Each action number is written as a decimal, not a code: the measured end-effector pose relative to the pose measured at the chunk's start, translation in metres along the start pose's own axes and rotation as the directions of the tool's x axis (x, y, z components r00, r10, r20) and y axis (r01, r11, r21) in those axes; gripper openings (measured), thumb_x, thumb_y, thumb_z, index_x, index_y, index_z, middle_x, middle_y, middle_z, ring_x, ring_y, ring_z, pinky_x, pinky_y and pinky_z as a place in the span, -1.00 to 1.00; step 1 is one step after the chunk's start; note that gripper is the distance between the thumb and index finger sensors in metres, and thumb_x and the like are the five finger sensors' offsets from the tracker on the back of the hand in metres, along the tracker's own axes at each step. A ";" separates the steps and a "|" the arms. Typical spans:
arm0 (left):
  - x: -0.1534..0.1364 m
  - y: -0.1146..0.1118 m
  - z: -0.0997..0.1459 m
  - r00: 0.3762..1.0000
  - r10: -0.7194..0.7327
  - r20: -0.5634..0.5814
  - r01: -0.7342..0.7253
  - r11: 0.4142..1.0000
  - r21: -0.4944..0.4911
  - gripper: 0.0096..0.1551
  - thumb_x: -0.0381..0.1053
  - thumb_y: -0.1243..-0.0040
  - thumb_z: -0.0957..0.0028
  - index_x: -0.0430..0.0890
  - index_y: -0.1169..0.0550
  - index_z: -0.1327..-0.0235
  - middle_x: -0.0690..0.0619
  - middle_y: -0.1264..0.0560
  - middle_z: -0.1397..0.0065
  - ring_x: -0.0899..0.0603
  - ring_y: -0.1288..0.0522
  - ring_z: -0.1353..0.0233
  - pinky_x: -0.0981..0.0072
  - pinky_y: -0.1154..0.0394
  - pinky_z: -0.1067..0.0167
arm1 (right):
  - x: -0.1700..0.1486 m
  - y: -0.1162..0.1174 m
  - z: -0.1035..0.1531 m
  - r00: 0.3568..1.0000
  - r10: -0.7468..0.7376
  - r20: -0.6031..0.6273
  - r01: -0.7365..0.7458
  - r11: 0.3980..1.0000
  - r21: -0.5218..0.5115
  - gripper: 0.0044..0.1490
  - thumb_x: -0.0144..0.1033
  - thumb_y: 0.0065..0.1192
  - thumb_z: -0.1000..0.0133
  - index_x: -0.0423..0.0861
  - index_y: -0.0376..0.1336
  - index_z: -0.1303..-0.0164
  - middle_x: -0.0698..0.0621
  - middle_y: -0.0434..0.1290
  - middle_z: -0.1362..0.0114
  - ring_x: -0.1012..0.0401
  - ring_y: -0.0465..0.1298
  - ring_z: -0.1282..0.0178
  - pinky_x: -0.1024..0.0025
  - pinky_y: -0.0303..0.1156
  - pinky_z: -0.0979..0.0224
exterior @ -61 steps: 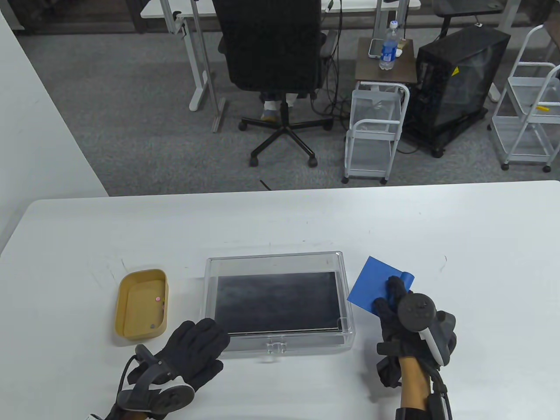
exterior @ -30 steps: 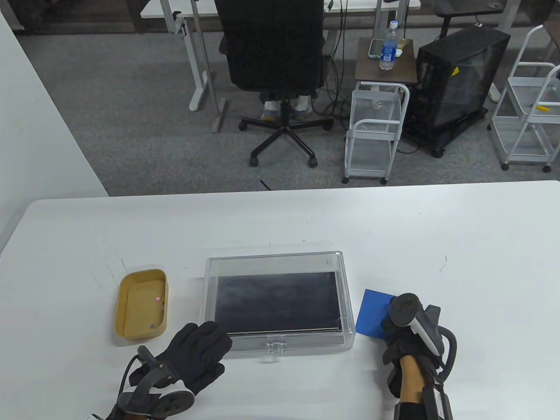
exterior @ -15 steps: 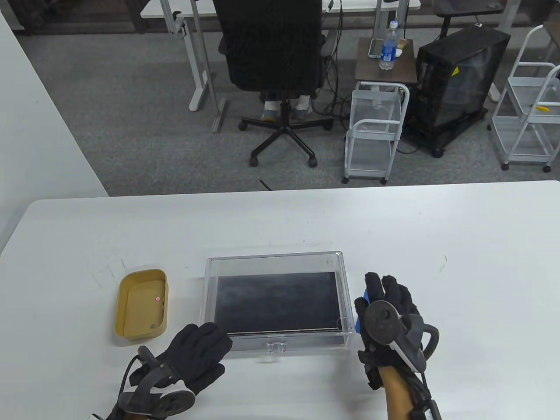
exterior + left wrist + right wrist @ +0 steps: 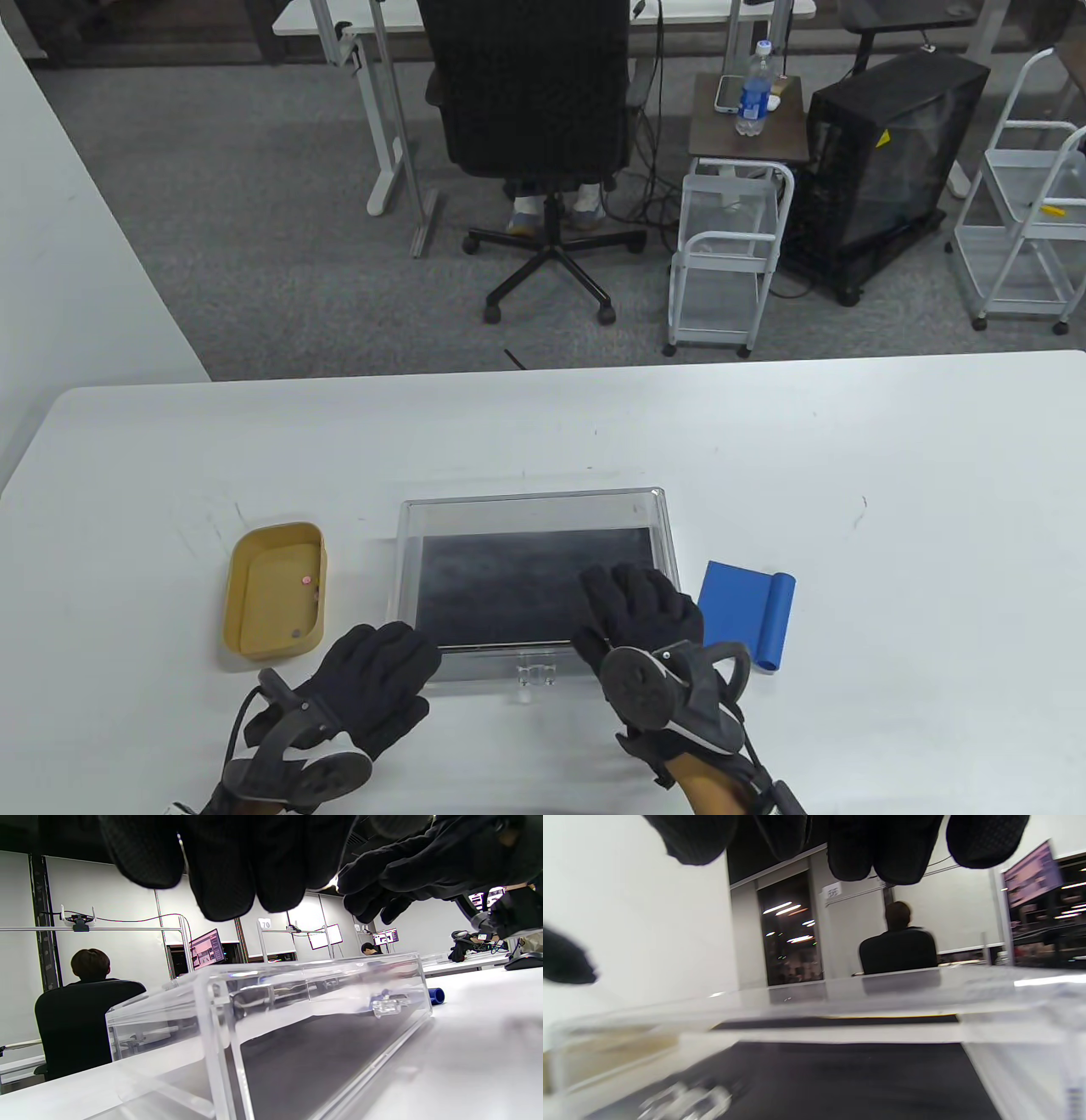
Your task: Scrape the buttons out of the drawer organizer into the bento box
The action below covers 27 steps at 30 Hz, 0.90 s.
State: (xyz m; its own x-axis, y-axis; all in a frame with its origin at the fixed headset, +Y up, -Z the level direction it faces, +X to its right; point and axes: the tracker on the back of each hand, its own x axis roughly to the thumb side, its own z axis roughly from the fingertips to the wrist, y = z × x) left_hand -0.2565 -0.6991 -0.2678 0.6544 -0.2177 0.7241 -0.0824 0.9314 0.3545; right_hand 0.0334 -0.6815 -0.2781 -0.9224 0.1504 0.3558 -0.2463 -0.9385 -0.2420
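The clear acrylic drawer organizer [image 4: 407,543] with a black liner stands at the table's front middle; it also shows in the left wrist view [image 4: 263,984] and the right wrist view [image 4: 840,993]. The tan bento box [image 4: 246,586] sits to its left with a few buttons [image 4: 305,581] inside. The blue scraper [image 4: 747,607] lies flat on the table to the organizer's right. My left hand [image 4: 382,671] rests open at the organizer's front left corner. My right hand [image 4: 636,607] is open and empty over the organizer's front right part.
The white table [image 4: 891,475] stretches wide behind and to the right of the organizer. Its far edge runs across the view's middle, with an office chair [image 4: 534,110] and carts on the floor beyond.
My right hand laid the blue scraper down on the table to the organizer's right, let it go, and moved left over the organizer's front right part. My left hand barely moved.
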 end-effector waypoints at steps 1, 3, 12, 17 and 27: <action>0.000 0.000 0.000 1.000 0.000 0.001 0.000 1.000 0.000 -0.32 0.25 0.16 -0.20 0.01 -0.38 -0.54 0.00 -0.45 -0.57 -0.23 -0.58 -0.52 -0.20 -0.45 -0.42 | 0.004 0.003 0.000 1.000 0.006 0.014 -0.006 1.000 0.013 -0.17 0.11 0.09 -0.17 -0.01 0.00 -0.59 -0.29 0.18 -0.62 -0.25 0.26 -0.56 -0.36 0.28 -0.43; 0.001 0.000 0.000 1.000 -0.003 0.005 0.003 1.000 0.000 -0.32 0.25 0.16 -0.20 0.01 -0.38 -0.54 0.00 -0.45 -0.57 -0.23 -0.58 -0.52 -0.20 -0.45 -0.41 | 0.014 0.010 0.001 0.998 0.017 0.057 -0.019 0.999 0.048 -0.15 0.13 0.08 -0.16 -0.01 0.00 -0.60 -0.29 0.17 -0.62 -0.26 0.26 -0.56 -0.37 0.27 -0.43; 0.001 0.000 0.000 1.000 -0.015 0.010 0.015 1.000 0.012 -0.32 0.25 0.16 -0.20 0.00 -0.38 -0.54 -0.01 -0.46 -0.56 -0.23 -0.59 -0.51 -0.19 -0.46 -0.41 | 0.033 0.025 0.004 0.987 0.023 0.158 -0.044 0.990 0.131 -0.13 0.14 0.08 -0.16 -0.01 -0.02 -0.60 -0.30 0.11 -0.65 -0.26 0.23 -0.58 -0.38 0.25 -0.44; 0.001 0.000 0.001 1.000 -0.017 0.012 0.017 1.000 0.016 -0.32 0.25 0.16 -0.20 0.00 -0.38 -0.54 -0.01 -0.46 -0.56 -0.22 -0.59 -0.51 -0.19 -0.45 -0.41 | 0.035 0.025 0.004 0.986 0.023 0.163 -0.046 0.989 0.144 -0.13 0.13 0.10 -0.16 -0.01 -0.02 -0.60 -0.30 0.11 -0.65 -0.26 0.22 -0.58 -0.39 0.25 -0.44; 0.001 -0.001 0.001 1.000 -0.009 0.006 0.009 1.000 0.007 -0.32 0.25 0.16 -0.20 0.00 -0.38 -0.54 -0.01 -0.46 -0.56 -0.22 -0.58 -0.51 -0.20 -0.45 -0.41 | 0.039 0.026 0.005 0.983 0.028 0.183 -0.057 0.986 0.155 -0.13 0.13 0.10 -0.16 -0.02 -0.02 -0.60 -0.31 0.11 -0.65 -0.26 0.23 -0.58 -0.39 0.25 -0.44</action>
State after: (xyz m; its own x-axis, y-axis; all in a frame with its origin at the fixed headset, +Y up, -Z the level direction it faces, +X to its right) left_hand -0.2563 -0.7003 -0.2663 0.6503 -0.2277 0.7248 -0.0821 0.9274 0.3650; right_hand -0.0071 -0.7020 -0.2662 -0.8590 0.0650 0.5078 -0.1448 -0.9823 -0.1191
